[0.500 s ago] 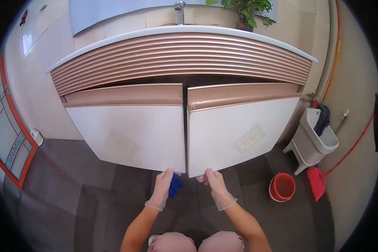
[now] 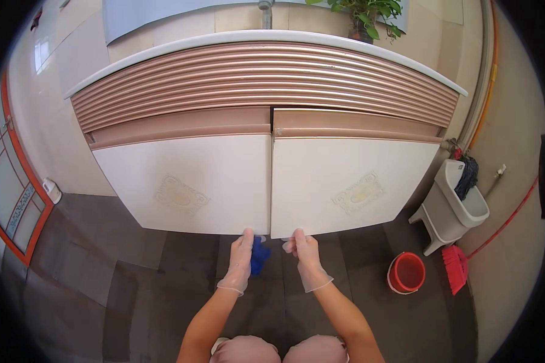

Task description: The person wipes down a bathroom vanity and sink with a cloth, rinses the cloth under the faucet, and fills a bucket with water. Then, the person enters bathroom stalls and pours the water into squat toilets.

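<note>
My left hand [image 2: 241, 255], in a clear glove, pinches the lower inner corner of the left cabinet door [image 2: 145, 175], thumb on its front. A crumpled blue cloth [image 2: 260, 256] hangs from the same hand's fingers. My right hand [image 2: 305, 253], gloved alike, has its thumb against the bottom edge of the right cabinet door [image 2: 321, 193], fingers curled below. Both white doors carry a pale ornament and a pinkish top band. The left one sits nearly flush under the ribbed front panel [image 2: 266, 75]; the right one stands slightly proud at the middle gap.
Above are a white countertop [image 2: 194, 40], a tap [image 2: 266, 15] and a potted plant [image 2: 363, 21]. On the right stand a red bucket [image 2: 407, 273], a pale mop tub [image 2: 451, 206] and a red broom [image 2: 455, 269]. A white bottle [image 2: 52, 191] is by the orange-framed door [image 2: 18, 199].
Both cabinet doors have swung inward, and the dark opening beneath the ribbed panel has narrowed to a sliver. My hands moved forward with them, the blue cloth going along with the left.
</note>
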A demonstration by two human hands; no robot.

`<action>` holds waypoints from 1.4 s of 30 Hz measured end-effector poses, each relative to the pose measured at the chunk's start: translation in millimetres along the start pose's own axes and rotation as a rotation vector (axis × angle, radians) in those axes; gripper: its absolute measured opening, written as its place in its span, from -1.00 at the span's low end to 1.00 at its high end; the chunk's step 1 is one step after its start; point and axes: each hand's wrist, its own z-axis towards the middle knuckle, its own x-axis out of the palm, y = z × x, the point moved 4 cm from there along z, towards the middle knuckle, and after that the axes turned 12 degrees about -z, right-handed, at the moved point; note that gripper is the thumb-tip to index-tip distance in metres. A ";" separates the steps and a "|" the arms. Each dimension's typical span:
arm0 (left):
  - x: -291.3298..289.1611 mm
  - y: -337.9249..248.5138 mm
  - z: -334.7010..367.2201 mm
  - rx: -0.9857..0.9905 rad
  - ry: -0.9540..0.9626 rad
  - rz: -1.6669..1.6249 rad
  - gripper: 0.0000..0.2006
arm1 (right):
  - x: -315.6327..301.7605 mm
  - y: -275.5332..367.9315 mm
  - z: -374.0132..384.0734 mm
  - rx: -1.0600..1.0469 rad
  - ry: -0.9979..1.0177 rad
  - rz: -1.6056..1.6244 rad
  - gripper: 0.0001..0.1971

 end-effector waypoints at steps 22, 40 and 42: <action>-20.5 55.3 27.5 -0.017 0.087 -0.076 -0.39 | 10.4 -24.3 2.6 -0.133 -0.081 -0.061 -0.67; 4.7 -56.4 -38.5 0.633 0.446 0.390 -0.70 | 34.2 237.4 -63.0 -1.589 -0.664 -1.155 -0.55; 10.8 -61.3 -37.4 0.650 0.456 0.380 -0.70 | 52.9 237.5 -41.8 -1.577 -0.751 -1.177 -0.61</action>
